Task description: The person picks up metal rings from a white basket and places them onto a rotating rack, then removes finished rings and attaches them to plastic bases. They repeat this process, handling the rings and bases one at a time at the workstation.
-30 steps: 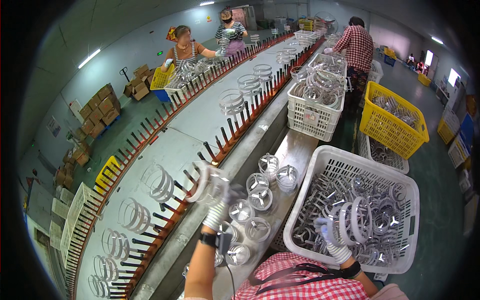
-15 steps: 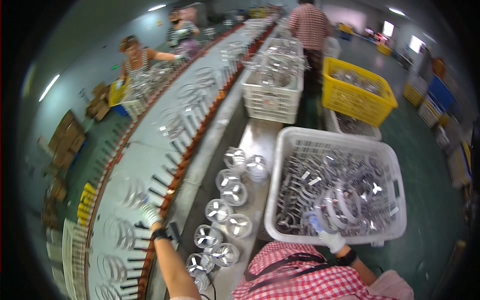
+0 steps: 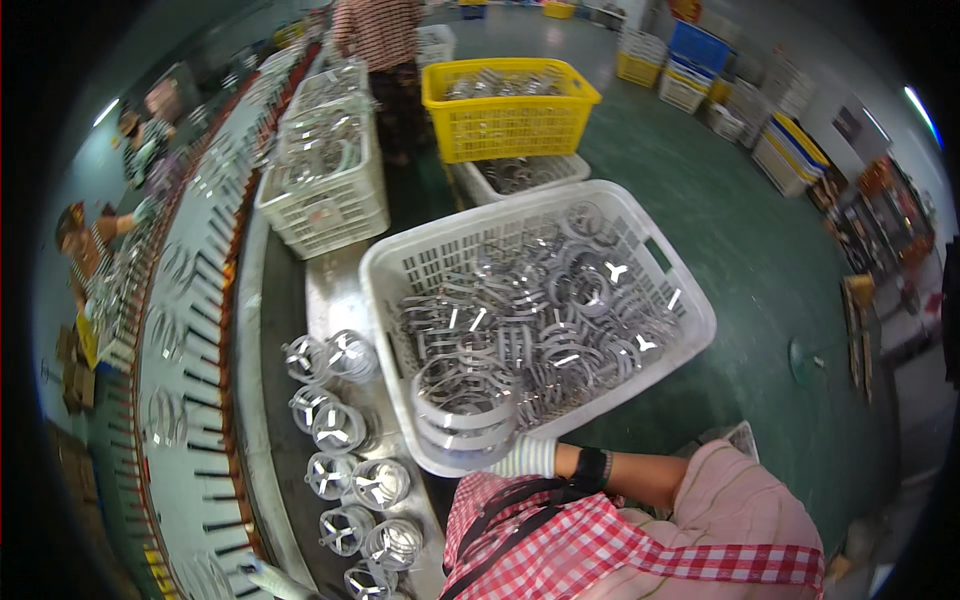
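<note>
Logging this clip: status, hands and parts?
Right gloved hand gripping stacked shiny metal rings at white plastic basket's near rim. Left hand barely in view. Nothing blocking.

bench [image 3: 330,300] | steel (shiny) | carries ring stacks [image 3: 340,425], white basket [image 3: 400,270] of metal rings

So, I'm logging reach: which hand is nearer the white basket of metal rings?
Right. The right hand grips rings at the white basket's near rim; the left hand is far off, by the conveyor.
</note>
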Available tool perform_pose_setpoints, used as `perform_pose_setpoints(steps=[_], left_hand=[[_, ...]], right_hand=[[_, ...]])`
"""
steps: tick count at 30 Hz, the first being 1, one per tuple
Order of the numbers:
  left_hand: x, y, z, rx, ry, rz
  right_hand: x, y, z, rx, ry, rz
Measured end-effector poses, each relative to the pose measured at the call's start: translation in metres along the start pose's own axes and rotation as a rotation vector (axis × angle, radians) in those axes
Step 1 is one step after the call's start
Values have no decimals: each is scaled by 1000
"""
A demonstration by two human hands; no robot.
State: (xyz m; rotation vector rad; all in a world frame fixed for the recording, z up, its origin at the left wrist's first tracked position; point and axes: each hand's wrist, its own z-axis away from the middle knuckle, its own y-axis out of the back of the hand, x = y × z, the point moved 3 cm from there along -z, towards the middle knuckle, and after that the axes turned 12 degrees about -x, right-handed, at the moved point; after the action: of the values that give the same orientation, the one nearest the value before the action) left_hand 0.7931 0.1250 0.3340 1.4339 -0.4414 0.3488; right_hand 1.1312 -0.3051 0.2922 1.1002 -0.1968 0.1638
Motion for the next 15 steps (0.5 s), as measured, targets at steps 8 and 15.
perform_pose_setpoints(steps=[8,15], left_hand=[[233,-116,281,-1645,-146,523],[206,-165,290,-1145,-1383,-441]], right_hand=[[-56,-22,-28,698,52,-1181],[-25,-12,12,238,262,-981]])
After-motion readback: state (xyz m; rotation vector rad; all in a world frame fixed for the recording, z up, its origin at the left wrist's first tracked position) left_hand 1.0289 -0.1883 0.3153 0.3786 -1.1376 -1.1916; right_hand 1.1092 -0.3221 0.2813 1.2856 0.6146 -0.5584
